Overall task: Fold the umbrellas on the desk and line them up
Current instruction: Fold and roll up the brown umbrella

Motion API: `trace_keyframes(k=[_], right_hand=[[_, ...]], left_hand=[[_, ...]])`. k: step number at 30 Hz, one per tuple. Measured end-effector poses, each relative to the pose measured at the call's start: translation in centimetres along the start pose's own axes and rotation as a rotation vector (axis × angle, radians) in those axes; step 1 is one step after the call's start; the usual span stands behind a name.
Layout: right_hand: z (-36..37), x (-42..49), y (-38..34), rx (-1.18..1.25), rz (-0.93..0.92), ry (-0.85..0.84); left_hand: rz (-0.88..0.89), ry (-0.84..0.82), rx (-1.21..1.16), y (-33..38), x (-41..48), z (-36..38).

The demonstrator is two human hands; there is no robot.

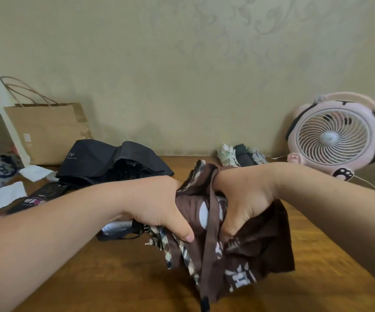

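My left grip and right grip are clenched round the brown printed fabric umbrella, half gathered low over the wooden desk — its strap hangs loose and the black fabric umbrella behind lies unfolded, so I judge much remains.

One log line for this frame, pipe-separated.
left hand: grips brown umbrella | right hand: grips it too | black umbrella: loose on desk, rear-left | fold: not yet done
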State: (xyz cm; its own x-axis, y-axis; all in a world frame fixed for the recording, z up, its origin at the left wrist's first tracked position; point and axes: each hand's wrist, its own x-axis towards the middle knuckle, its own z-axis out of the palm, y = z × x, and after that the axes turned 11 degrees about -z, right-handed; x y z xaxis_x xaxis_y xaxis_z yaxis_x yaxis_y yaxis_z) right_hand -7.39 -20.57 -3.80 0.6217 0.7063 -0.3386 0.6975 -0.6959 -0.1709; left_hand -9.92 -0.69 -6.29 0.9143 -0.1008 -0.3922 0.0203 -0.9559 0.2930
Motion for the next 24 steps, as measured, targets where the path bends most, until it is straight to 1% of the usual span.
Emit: trace_keyframes(k=[2,3,5,7,8,10,11,12,14,15,17,18,19,20,21,22,23,24], right_hand=[[0.4,0.5,0.0,0.006,-0.009,0.038],[0.5,0.7,0.1,0.014,-0.007,0.041],[0.3,0.7,0.4,0.025,0.006,0.012],[0.3,0.7,1.0,0.067,0.022,-0.015],[0.2,0.7,1.5,0.099,0.028,-0.029],[0.2,0.9,2.2,0.126,0.046,-0.056],[0.1,1.1,2.4,0.126,0.059,-0.059],[0.0,1.1,2.6,0.122,0.068,-0.053],[-0.2,1.1,2.3,0.079,0.064,-0.022],[-0.3,1.1,1.9,-0.011,0.056,0.034],[0.0,0.9,1.0,-0.269,0.027,0.188],[0.3,0.8,0.9,-0.3,-0.003,0.244],[0.7,0.6,1.0,-0.234,-0.036,0.274],[1.0,0.3,1.0,-0.111,-0.06,0.288],[1.1,0.0,1.2,-0.029,-0.061,0.283],[1.1,-0.3,1.5,-0.003,-0.041,0.265],[1.0,-0.6,1.8,-0.004,-0.022,0.25],[1.0,-0.8,2.0,-0.003,-0.008,0.241]], left_hand=[[0.025,0.07,0.075,0.4,-0.7,0.0],[0.034,0.071,0.085,0.4,-0.8,-0.2],[0.053,0.13,0.109,-0.1,-1.0,-0.7],[0.075,0.306,0.137,-0.7,-1.8,-1.2],[0.106,0.438,0.163,-0.8,-2.4,-1.1],[0.274,0.664,0.187,-0.2,-4.0,-0.7],[0.336,0.692,0.168,0.2,-4.4,-0.6],[0.359,0.658,0.153,0.4,-4.3,-0.5],[0.298,0.498,0.173,1.0,-3.3,-0.5],[0.261,0.45,0.197,1.2,-2.5,-0.7],[0.231,0.446,0.206,1.5,-1.4,-1.5],[0.225,0.439,0.21,1.6,-1.0,-1.9],[0.225,0.399,0.225,1.5,-0.9,-2.4],[0.238,0.326,0.222,1.3,-0.6,-2.8],[0.248,0.216,0.158,0.8,-0.3,-3.0],[0.265,0.087,0.004,0.3,-0.1,-3.2],[0.285,-0.036,-0.242,-0.1,0.0,-3.2],[0.29,-0.111,-0.558,-0.5,0.4,-3.2]])
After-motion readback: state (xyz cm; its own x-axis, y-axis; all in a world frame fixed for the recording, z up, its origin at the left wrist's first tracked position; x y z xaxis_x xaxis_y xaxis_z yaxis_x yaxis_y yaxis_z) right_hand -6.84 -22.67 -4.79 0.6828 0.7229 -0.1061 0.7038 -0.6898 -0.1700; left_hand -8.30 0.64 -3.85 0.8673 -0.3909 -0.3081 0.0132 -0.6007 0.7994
